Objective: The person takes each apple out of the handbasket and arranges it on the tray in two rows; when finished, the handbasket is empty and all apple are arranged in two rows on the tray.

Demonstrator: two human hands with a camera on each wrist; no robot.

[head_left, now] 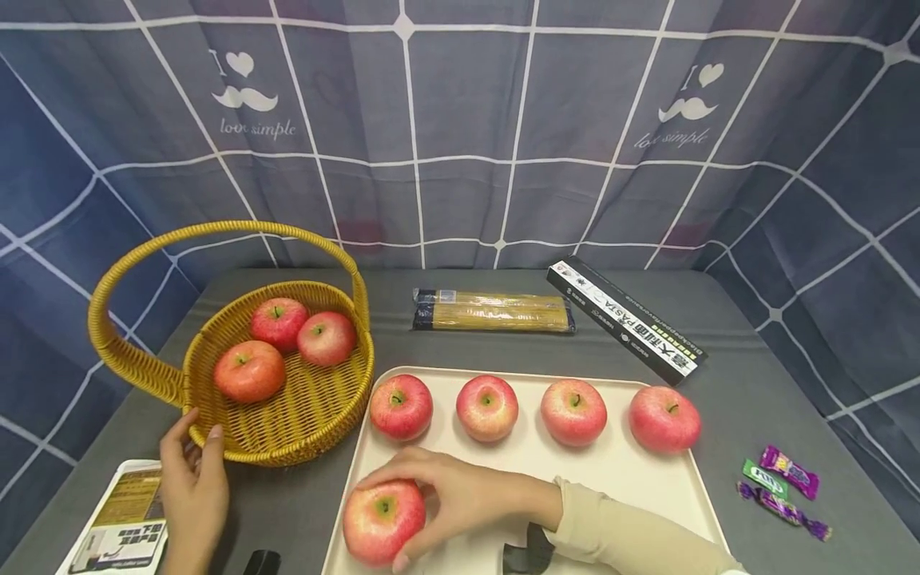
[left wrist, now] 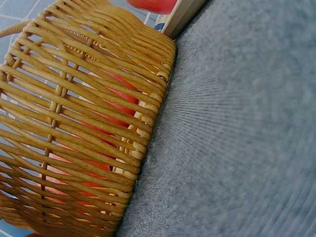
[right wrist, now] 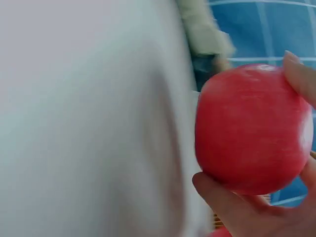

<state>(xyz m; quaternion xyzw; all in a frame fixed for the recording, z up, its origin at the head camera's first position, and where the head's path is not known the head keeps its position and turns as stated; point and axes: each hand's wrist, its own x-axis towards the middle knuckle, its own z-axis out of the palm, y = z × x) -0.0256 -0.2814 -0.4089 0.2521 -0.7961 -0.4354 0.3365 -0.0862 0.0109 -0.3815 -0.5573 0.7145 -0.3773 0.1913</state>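
Right hand: my right hand [head_left: 460, 499] sits at the lower middle of the head view, fingers curled round the near apple [head_left: 383, 521], thumb under it and fingertips [right wrist: 298, 74] over its top in the right wrist view
Near apple: it is at the lower left corner of the tray [head_left: 625, 479], low in the frame, stem dimple facing up; whether it rests on the tray or is just off it I cannot tell
Left hand: my left hand [head_left: 192, 487] is at the lower left of the head view, fingers straight and slightly apart, tips touching the outer wall of the basket [head_left: 302, 435] at its near rim
Basket: woven yellow, with a hoop handle, left of centre in the frame; three apples [head_left: 282, 343] lie inside, and in the left wrist view their red shows through the weave [left wrist: 84, 123]
Tray row: four more apples [head_left: 528, 409] stand in a line across the far side of the tray, apart from each other
Pasta: a clear packet of spaghetti [head_left: 494, 311] lies beyond the tray at the centre, and a long dark pasta box [head_left: 624, 319] lies slanted to its right
Sweets: three wrapped sweets [head_left: 782, 481] lie at the lower right, just off the tray
Leaflet: a printed packet [head_left: 118, 519] lies at the lower left corner, beside my left wrist
Table: grey cloth [left wrist: 247, 128] covers it
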